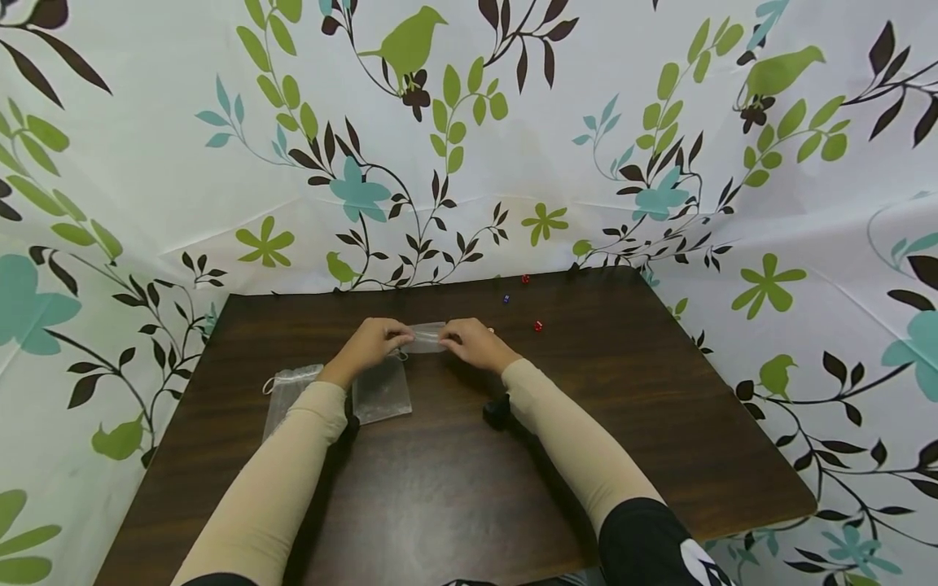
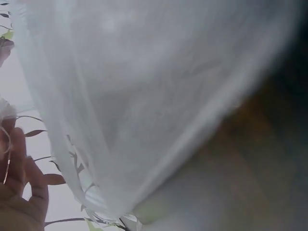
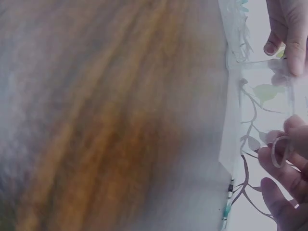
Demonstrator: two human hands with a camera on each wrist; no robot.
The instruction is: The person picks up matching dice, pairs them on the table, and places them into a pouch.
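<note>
In the head view, a small sheer white drawstring bag (image 1: pixel 427 338) is stretched between both hands above the far half of the table. My left hand (image 1: pixel 374 342) pinches its left end, my right hand (image 1: pixel 475 340) its right end. A cord loop (image 3: pixel 280 152) hangs at the right hand's fingers in the right wrist view. Beneath the left hand is a second sheer bag (image 1: pixel 383 391); I cannot tell whether it touches the hand. Whitish sheer fabric (image 2: pixel 144 86) fills much of the left wrist view, blurred. Another sheer bag (image 1: pixel 282 399) lies partly hidden by the left forearm.
Toward the back of the dark wooden table (image 1: pixel 630 391) lie small dice-like pieces: a red one (image 1: pixel 538 325), another red one (image 1: pixel 525 278) and a blue one (image 1: pixel 506 299). A patterned cloth (image 1: pixel 469 220) hangs behind the table's back edge.
</note>
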